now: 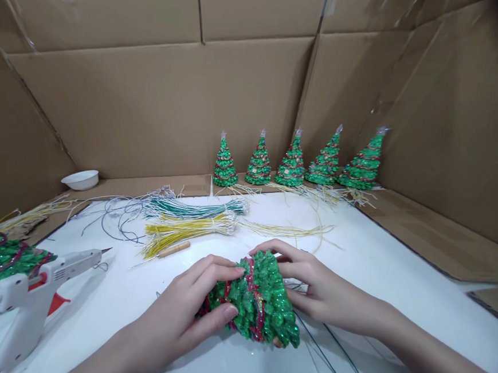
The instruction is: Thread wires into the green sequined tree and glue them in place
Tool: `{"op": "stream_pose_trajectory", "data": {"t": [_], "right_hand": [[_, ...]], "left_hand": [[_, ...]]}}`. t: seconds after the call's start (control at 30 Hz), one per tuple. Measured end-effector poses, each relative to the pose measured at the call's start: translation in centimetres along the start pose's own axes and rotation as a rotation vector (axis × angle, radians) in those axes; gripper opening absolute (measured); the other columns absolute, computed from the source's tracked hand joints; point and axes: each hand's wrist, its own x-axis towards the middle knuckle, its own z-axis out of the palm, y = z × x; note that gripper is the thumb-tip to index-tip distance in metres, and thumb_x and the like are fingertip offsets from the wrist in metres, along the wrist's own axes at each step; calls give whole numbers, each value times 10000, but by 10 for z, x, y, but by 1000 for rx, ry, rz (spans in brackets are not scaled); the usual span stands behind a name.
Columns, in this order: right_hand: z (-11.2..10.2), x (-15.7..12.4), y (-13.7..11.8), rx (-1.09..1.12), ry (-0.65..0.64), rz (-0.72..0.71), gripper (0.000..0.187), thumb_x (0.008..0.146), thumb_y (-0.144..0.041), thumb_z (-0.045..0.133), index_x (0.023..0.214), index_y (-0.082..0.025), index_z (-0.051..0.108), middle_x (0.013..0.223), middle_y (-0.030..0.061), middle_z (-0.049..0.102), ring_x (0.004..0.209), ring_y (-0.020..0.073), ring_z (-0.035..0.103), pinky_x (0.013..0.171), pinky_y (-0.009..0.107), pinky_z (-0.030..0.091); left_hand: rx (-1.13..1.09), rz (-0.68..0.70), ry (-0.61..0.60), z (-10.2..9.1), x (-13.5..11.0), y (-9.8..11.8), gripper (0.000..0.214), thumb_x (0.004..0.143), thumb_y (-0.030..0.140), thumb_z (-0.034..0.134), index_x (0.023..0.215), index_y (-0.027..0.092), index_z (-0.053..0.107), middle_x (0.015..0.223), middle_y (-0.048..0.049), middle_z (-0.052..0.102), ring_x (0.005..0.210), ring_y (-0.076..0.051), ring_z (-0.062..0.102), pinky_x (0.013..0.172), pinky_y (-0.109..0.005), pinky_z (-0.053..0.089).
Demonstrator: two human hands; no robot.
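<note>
A glittery green Christmas tree figurine (270, 300) with red garlands lies on its side, its base turned to the right. My left hand (197, 300) is closed around its narrower part, thumb in front and fingers on top. At the base, my right hand (312, 279) has its fingers curled against the rim; the fingertips are partly hidden behind it. Thin dark green wires (325, 341) trail from beneath the right hand toward the near edge of the table. The tip of the tree is covered by my left hand.
Bundles of green wires (190, 207) and yellow wires (183, 230) lie ahead, beside a wooden-handled awl (174, 250). A white glue gun (34, 307) and another tree (9, 260) are at left. Several finished-looking trees (292, 163) line the cardboard wall (160, 107); a white bowl (80, 180) stands back left.
</note>
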Motion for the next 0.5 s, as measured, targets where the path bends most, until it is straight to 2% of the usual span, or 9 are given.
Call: {"op": "stream_pose_trajectory", "data": {"t": [0.5], "right_hand": [[0, 0, -1, 32, 5, 9, 217, 853, -75, 517, 949, -191, 672, 1165, 88, 539, 1078, 205, 539, 935, 365, 472]], "left_hand": [[-6, -9, 3, 0, 0, 0, 317, 958, 276, 461, 1275, 270, 451, 1299, -84, 505, 1171, -228, 510, 992, -363, 434]]}}
